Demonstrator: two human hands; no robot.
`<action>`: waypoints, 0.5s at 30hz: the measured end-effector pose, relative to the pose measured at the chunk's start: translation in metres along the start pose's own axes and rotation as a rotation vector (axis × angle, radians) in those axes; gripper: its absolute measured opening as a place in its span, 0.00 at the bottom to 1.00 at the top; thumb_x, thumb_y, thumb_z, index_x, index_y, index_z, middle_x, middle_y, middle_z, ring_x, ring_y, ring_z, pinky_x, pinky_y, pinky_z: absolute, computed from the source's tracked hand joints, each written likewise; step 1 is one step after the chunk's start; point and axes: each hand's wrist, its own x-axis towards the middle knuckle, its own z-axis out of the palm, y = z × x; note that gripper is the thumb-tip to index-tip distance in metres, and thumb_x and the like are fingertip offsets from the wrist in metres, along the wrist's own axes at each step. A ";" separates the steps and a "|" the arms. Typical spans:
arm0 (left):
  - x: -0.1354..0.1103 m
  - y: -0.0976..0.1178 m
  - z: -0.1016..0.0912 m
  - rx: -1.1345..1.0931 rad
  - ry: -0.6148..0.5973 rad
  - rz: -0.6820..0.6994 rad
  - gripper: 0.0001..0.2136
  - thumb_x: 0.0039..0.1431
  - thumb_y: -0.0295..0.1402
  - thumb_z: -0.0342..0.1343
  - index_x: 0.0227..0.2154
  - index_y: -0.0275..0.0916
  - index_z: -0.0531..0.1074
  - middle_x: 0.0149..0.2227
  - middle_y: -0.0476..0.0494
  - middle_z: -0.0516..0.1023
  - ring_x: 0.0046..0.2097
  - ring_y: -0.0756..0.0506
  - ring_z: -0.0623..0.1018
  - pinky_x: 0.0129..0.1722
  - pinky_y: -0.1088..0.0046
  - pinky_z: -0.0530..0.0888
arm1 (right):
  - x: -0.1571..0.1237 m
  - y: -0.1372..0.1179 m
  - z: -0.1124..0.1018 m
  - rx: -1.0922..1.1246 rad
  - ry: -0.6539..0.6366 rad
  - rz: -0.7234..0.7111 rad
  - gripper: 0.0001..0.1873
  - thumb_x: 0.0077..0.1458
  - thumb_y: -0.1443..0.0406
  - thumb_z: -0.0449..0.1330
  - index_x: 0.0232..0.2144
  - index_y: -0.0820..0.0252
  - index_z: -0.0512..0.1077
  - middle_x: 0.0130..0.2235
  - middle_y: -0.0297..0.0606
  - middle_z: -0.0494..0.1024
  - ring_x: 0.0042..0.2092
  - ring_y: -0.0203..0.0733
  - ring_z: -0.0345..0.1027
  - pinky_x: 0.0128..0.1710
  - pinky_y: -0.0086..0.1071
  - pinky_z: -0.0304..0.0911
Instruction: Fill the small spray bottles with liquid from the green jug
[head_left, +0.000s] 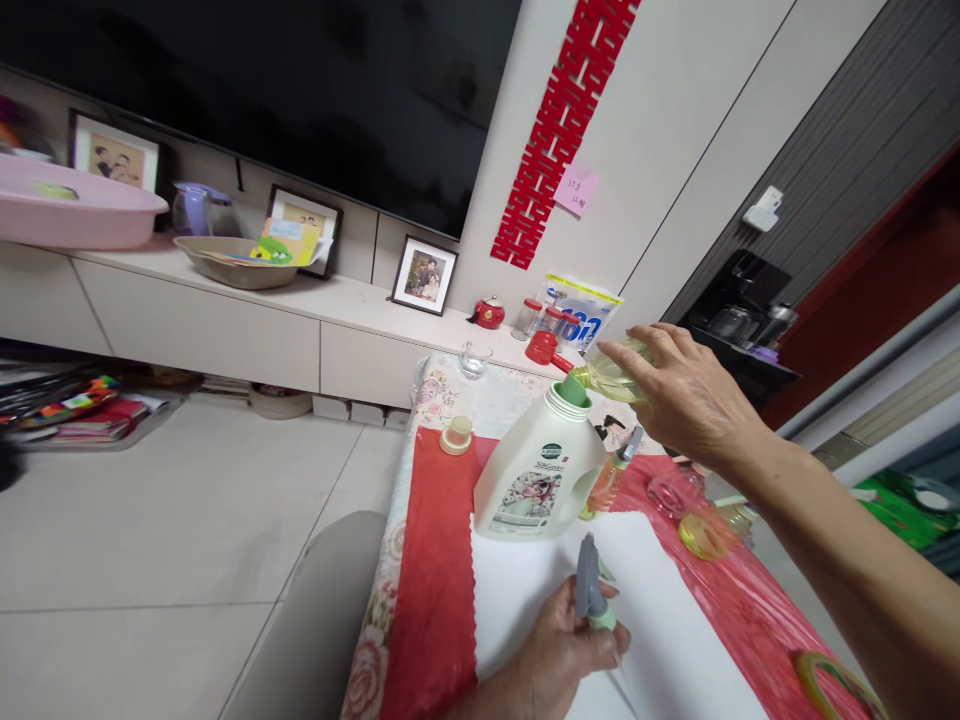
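Note:
My right hand (686, 395) is wrapped round a small clear bottle of yellowish liquid (611, 378), tipped on its side with its mouth at a green funnel (574, 390). The funnel sits in the neck of a white detergent jug (536, 475) standing on the table. Lower down, my left hand (566, 645) is closed on a grey and green spray-pump head (590, 590), held above a white cloth (637, 620). An orange-tinted spray bottle (611, 475) stands just right of the jug.
A red cloth (431, 580) covers the flowered table. On it lie a cream cap (456, 435), a glass (475, 360), clear cups (694, 510) and a tape roll (832, 680). A grey chair back (315, 620) stands at the left. The low cabinet (225, 320) carries framed photos and basins.

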 end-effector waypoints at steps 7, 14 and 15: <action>0.000 0.000 0.001 -0.018 0.028 -0.016 0.25 0.36 0.26 0.70 0.41 0.38 0.72 0.26 0.52 0.69 0.34 0.47 0.75 0.36 0.70 0.63 | 0.001 0.001 0.000 -0.031 0.027 -0.015 0.34 0.56 0.71 0.59 0.64 0.53 0.62 0.60 0.50 0.64 0.60 0.56 0.57 0.49 0.43 0.65; -0.001 -0.001 0.000 -0.016 0.038 -0.035 0.25 0.35 0.29 0.72 0.40 0.40 0.73 0.30 0.52 0.67 0.35 0.47 0.76 0.38 0.69 0.63 | 0.001 0.000 -0.001 -0.017 0.027 -0.012 0.33 0.57 0.70 0.60 0.64 0.52 0.63 0.59 0.49 0.64 0.60 0.56 0.58 0.49 0.44 0.66; -0.001 -0.001 0.000 -0.015 0.031 -0.032 0.25 0.35 0.29 0.72 0.41 0.40 0.73 0.30 0.52 0.66 0.35 0.47 0.75 0.38 0.68 0.63 | 0.001 0.000 -0.001 -0.016 0.027 -0.010 0.33 0.57 0.70 0.60 0.64 0.52 0.63 0.60 0.49 0.64 0.60 0.56 0.58 0.49 0.44 0.66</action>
